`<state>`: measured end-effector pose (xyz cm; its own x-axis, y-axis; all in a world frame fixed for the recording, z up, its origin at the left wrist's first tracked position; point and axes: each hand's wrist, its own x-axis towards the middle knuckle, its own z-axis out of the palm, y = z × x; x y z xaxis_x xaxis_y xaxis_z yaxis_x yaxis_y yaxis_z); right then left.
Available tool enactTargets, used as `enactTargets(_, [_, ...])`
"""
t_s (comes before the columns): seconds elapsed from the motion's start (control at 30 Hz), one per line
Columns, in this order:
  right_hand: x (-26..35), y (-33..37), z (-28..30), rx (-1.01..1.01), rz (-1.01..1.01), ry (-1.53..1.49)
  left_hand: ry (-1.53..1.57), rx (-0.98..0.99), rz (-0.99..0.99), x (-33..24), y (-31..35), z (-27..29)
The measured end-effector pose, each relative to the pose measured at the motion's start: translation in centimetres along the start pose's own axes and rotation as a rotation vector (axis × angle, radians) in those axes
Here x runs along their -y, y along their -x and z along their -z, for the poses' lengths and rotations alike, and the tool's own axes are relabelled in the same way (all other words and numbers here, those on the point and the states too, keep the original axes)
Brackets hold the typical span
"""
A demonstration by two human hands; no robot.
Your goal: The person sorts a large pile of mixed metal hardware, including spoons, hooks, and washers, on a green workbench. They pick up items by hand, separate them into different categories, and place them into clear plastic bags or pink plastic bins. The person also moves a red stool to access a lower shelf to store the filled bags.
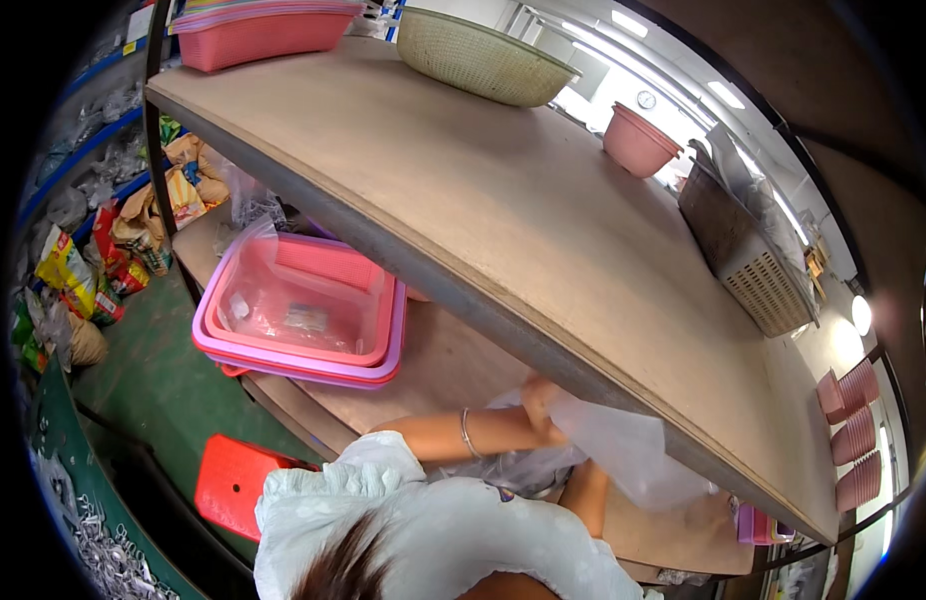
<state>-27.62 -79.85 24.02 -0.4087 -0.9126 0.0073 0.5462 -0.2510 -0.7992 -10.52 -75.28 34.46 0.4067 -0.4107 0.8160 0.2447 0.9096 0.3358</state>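
Below the upper shelf board, my left hand [543, 408] is closed at the edge of a translucent plastic bag [623, 450]; a thin bracelet [467, 434] circles that wrist. My right forearm [586, 500] reaches up under the same bag, which covers the hand, so its fingers are hidden. More crumpled clear plastic [523, 470] lies on the lower shelf between my arms, its contents too unclear to name.
The upper shelf's metal edge [463, 310] runs right above my hands. Stacked pink and purple trays [398, 340] stand left on the lower shelf [443, 355]. A red stool [223, 485] sits on the green floor. Baskets, including a grey one [733, 240], rest on top.
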Motion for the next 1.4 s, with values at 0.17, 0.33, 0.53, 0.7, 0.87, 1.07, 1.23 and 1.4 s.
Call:
enactTargets(0.17, [-1.7,-3.2,-3.8,0.039,-0.017,-0.023,-0.120,-0.007,0.050,3.0,-2.8,1.4])
enactTargets(0.33, [-4.1,-6.6,-6.9,0.069,-0.061,-0.048,-0.256,-0.021,0.117,6.0,-4.4,4.0])
enactTargets(0.53, [-5.7,-9.4,-9.3,0.096,-0.097,-0.051,-0.389,-0.037,0.191,7.1,-4.6,7.2])
enactTargets(0.7, [-6.7,-10.6,-10.8,0.130,-0.137,-0.045,-0.491,-0.047,0.203,7.0,-5.2,8.1])
enactTargets(0.87, [-5.8,-11.1,-10.2,0.157,-0.131,-0.012,-0.549,-0.062,0.196,7.3,-4.4,7.5])
enactTargets(1.07, [-0.6,-7.7,-7.4,0.247,0.062,0.160,-0.785,-0.172,0.099,4.2,-2.4,6.4])
enactTargets(1.23, [7.8,-1.6,-4.6,0.462,0.709,0.495,-0.948,-0.364,-0.490,-2.4,-1.1,-0.7])
enactTargets(1.4, [13.5,2.6,-6.3,0.580,1.548,1.077,-1.265,0.233,-0.632,-4.4,-1.3,-2.4])
